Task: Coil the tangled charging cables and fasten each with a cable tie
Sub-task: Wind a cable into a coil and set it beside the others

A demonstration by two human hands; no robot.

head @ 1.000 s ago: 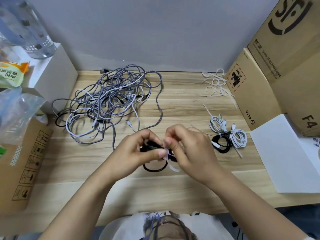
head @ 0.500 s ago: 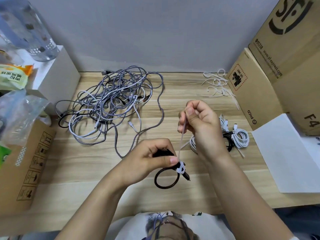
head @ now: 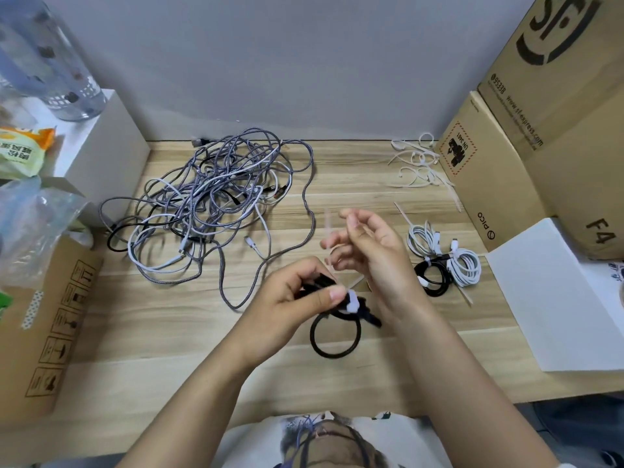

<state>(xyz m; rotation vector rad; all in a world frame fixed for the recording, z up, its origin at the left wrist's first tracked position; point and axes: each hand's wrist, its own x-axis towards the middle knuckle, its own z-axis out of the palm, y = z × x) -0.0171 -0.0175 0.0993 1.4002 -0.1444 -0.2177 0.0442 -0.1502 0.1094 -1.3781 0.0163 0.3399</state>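
Note:
My left hand point(head: 290, 298) grips a coiled black cable point(head: 334, 347) just above the wooden table point(head: 162, 332), thumb pressed beside the white cable tie point(head: 351, 304) wrapped round the coil. The tie's thin tail point(head: 356, 281) sticks up towards my right hand point(head: 374, 251). That hand hovers above the coil with fingers spread and thumb apart from the forefinger; it is blurred. A big tangle of grey, white and black cables point(head: 209, 204) lies at the back left.
Bundled white and black coils point(head: 445, 261) lie right of my hands, loose white cable ties point(head: 415, 163) at the back right. Cardboard boxes point(head: 499, 184) and a white sheet point(head: 557, 298) line the right side; a box point(head: 44, 332) and a white shelf point(head: 111, 146) the left.
My right hand pulled the tie's tail up and away, tightening the tie round the black coil, then came down a little and loosened its fingers. The left hand kept hold of the coil.

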